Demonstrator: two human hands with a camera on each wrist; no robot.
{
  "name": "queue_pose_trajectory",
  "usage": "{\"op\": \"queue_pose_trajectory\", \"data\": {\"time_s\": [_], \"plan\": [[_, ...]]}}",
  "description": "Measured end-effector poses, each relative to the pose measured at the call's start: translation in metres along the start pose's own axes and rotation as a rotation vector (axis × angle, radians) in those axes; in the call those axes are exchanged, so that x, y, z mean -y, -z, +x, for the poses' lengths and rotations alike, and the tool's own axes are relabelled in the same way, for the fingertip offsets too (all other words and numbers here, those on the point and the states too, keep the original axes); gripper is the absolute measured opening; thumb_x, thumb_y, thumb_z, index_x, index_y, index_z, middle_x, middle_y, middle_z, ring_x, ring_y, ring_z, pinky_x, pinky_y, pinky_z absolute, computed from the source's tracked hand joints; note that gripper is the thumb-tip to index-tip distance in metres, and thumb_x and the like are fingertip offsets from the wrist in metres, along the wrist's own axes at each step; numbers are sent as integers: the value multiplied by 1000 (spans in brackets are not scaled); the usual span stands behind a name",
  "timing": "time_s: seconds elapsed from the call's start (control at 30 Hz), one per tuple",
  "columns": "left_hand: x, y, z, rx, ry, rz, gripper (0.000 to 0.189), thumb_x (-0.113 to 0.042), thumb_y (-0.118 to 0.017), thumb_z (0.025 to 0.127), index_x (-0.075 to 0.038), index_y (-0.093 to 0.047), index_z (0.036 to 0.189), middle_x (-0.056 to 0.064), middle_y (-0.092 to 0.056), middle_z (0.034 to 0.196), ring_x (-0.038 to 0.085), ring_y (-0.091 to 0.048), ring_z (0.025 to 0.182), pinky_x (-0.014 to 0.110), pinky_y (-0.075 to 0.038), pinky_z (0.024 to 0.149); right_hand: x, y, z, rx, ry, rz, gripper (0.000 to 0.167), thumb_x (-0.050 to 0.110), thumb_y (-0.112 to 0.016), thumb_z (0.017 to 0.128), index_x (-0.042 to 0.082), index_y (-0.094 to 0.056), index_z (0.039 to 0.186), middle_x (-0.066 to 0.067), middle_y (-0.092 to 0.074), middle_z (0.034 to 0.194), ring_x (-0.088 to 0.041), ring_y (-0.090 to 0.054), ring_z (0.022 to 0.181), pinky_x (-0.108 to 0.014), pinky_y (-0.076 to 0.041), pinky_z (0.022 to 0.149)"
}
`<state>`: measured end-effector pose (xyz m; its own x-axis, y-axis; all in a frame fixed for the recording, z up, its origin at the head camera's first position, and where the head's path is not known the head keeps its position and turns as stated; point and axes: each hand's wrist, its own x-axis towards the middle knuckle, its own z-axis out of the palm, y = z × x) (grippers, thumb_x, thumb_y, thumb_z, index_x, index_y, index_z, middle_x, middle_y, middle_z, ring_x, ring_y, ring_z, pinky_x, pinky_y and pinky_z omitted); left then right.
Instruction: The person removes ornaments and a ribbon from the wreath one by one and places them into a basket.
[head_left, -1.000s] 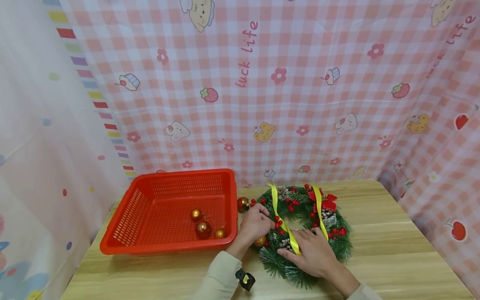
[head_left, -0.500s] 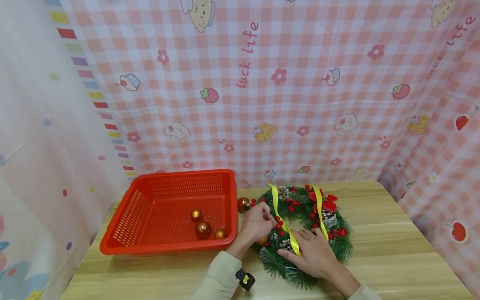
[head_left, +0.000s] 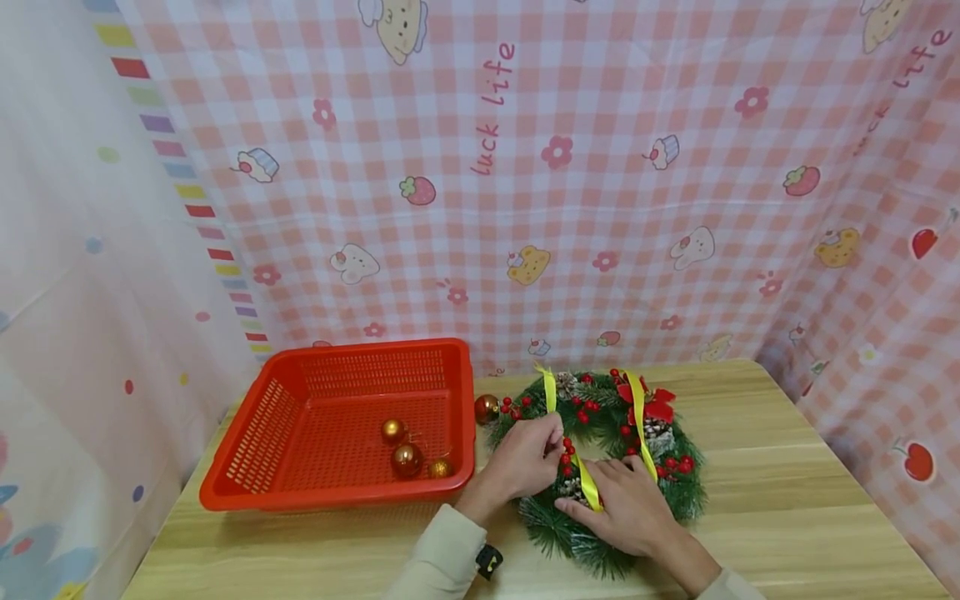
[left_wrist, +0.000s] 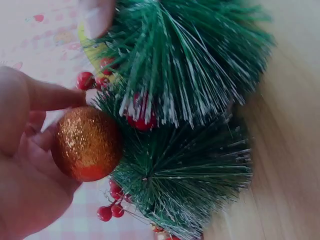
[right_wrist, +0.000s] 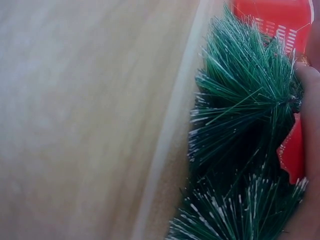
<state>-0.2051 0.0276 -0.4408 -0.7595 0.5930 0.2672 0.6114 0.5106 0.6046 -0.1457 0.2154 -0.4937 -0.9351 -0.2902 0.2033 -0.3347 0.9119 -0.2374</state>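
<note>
A green Christmas wreath point(head_left: 686, 487) with red berries, pinecones, a red bow and two yellow ribbons point(head_left: 639, 408) lies on the table. At its left side my left hand point(head_left: 528, 457) bends over the ring, its fingertips among the red berries point(head_left: 567, 457). The left wrist view shows an orange glitter Christmas ball point(left_wrist: 87, 145) beside that palm, with finger and thumb pinching close behind it; its hanger is hidden. My right hand point(head_left: 633, 512) holds down the wreath's near side, thumb toward the left and fingers over the ring to the centre hole.
A red plastic basket point(head_left: 337, 497) stands to the left, with several gold and copper balls point(head_left: 407, 459) inside. One shiny copper ball point(head_left: 487, 408) sits between the basket and the wreath. Behind the wooden table point(head_left: 787, 508) hangs a pink checked curtain point(head_left: 600, 208).
My left hand has moved slightly right over the wreath and now covers part of the left yellow ribbon. The glitter ball beneath it has gone from the head view. The right hand stays put.
</note>
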Motion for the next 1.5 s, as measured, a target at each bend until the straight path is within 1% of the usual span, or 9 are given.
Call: {"op": "queue_pose_trajectory", "data": {"time_s": [0.07,0.17,0.23,0.4,0.57,1.0,1.17,1.4,1.5], "plan": [[0,0,-1,2,-42,23,24,1,-58,90,-14,-43,79,-8,-47,70,3,-38,57,17,-32,56,0,0,0,-8,6,-4,73,71,-49,90,13,-63,133,-6,-70,117,-28,-63,109,-49,-37,93],[1,0,-2,14,-35,9,24,2,-57,91,-14,-42,79,-6,-45,70,4,-37,57,17,-32,56,0,0,0,-11,10,-8,73,71,-50,90,13,-63,132,-6,-70,116,-27,-63,107,-48,-37,92],[1,0,-1,31,3,-40,24,3,-57,91,-12,-42,80,-6,-48,71,4,-39,57,18,-32,55,0,1,0,-6,6,-7,74,71,-49,90,12,-63,132,-6,-70,117,-28,-63,108,-48,-37,93],[2,2,2,83,158,-202,21,5,-54,93,-8,-41,84,-2,-53,76,8,-43,58,21,-33,56,0,1,0,15,-5,1,76,72,-48,90,11,-63,132,-8,-69,120,-29,-62,111,-51,-37,95],[0,7,4,90,225,-222,20,12,-52,86,-6,-42,84,-2,-51,75,10,-40,63,23,-32,61,0,3,0,22,-8,0,76,73,-47,90,12,-62,133,-8,-69,120,-30,-62,112,-51,-36,96],[1,12,1,137,227,-218,22,11,-49,86,-10,-48,91,-4,-48,77,9,-43,66,22,-35,62,1,2,0,21,-9,-1,74,73,-46,90,15,-61,134,-6,-69,121,-29,-62,113,-53,-36,97],[-1,16,1,146,216,-160,23,9,-51,84,-11,-52,95,-4,-52,78,8,-46,64,21,-40,63,0,2,-1,-14,10,1,68,71,-49,90,19,-62,133,-3,-70,118,-26,-63,109,-49,-37,94],[-4,19,1,146,184,-20,16,3,-59,90,-12,-54,94,-7,-57,78,6,-51,64,21,-44,65,1,1,-1,-16,10,-3,69,72,-49,90,19,-62,133,-3,-70,117,-26,-63,109,-48,-37,93],[-3,19,1,130,163,-10,16,3,-60,89,-12,-56,94,-7,-59,76,4,-52,64,22,-45,66,1,1,-1,-20,12,-3,69,71,-49,90,19,-62,133,-3,-70,117,-26,-63,109,-48,-37,93]]}}
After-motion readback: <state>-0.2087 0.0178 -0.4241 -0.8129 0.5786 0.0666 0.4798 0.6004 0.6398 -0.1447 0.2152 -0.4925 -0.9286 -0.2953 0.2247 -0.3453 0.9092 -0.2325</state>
